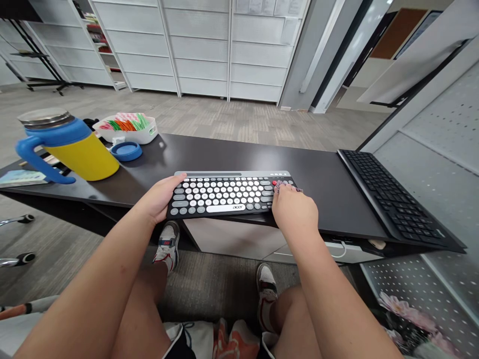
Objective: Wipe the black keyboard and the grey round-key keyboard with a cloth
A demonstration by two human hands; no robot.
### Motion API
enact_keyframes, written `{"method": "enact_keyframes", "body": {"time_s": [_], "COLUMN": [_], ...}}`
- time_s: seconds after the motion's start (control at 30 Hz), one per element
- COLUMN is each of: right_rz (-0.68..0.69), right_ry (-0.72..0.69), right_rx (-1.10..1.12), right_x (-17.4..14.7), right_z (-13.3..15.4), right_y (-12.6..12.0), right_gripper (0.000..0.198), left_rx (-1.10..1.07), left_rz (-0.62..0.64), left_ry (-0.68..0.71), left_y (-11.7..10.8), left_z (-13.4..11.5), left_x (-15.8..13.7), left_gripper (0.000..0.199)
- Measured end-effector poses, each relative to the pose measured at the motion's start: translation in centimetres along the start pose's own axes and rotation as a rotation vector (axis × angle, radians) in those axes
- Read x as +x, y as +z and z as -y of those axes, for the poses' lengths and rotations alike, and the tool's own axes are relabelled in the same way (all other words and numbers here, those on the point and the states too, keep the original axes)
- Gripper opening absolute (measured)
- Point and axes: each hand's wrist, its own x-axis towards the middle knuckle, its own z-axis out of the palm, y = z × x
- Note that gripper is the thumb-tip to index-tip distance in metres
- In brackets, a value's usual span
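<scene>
A black Acer keyboard (226, 192) with round white and grey keys lies at the front edge of the dark desk. My left hand (164, 196) grips its left end, thumb on the top corner and the other fingers out of sight underneath. Over the right-hand keys, my right hand (294, 207) is closed. A small grey-and-pink patterned thing (283, 184) peeks out at its fingertips, against the keys by a red key; I cannot make out what kind it is.
On the desk (224, 154) at left stand a yellow-and-blue mug (88, 157), a blue lid (126, 151) and a white basket (147, 132) of colourful sticks. A second black keyboard (392, 199) lies at right beside a perforated panel (441, 114). Pink flowers (411, 316) are low at right.
</scene>
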Motion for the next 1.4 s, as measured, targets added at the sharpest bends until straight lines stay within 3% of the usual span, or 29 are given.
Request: {"method": "enact_keyframes", "body": {"time_s": [1.4], "right_rz": [-0.026], "right_ry": [0.004], "right_rx": [-0.013], "right_x": [-0.17], "right_z": [0.27], "right_y": [0.27], "right_gripper": [0.040], "left_rx": [0.009], "left_rz": [0.008], "left_ry": [0.003], "left_y": [0.14], "left_z": [0.03], "left_x": [-0.17], "left_gripper": [0.020]}}
